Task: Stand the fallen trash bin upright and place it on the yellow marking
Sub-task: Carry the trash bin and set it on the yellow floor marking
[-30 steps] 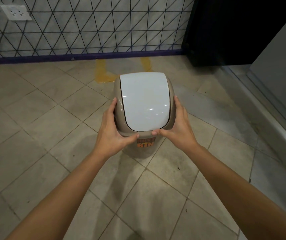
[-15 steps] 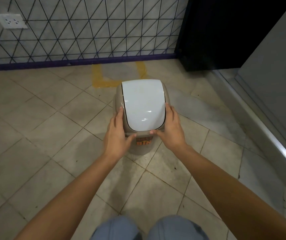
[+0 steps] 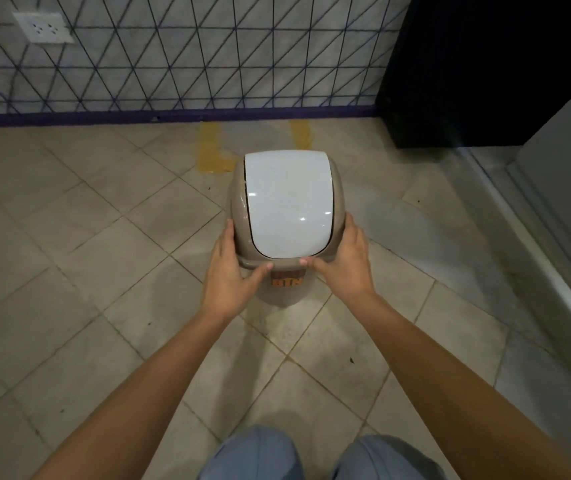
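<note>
The trash bin (image 3: 287, 202) is beige with a white swing lid and an orange label, and it is upright between my hands. My left hand (image 3: 230, 271) grips its left side and near rim. My right hand (image 3: 344, 261) grips the right side, thumb on the near rim. The yellow marking (image 3: 211, 152) is painted on the floor just beyond the bin, by the wall; the bin covers its near edge, and only two yellow strips show. I cannot tell whether the bin's base touches the floor.
A wall (image 3: 187, 57) with a black triangle grid and a purple baseboard runs behind the marking, with a socket (image 3: 43, 27) at upper left. A dark panel (image 3: 485, 67) and a grey raised ledge (image 3: 536, 254) bound the right side. My knees (image 3: 253, 455) show at the bottom.
Both hands have carried the bin away from me toward the wall; its far edge now overlaps the near part of the yellow marking. My knees came into view.
</note>
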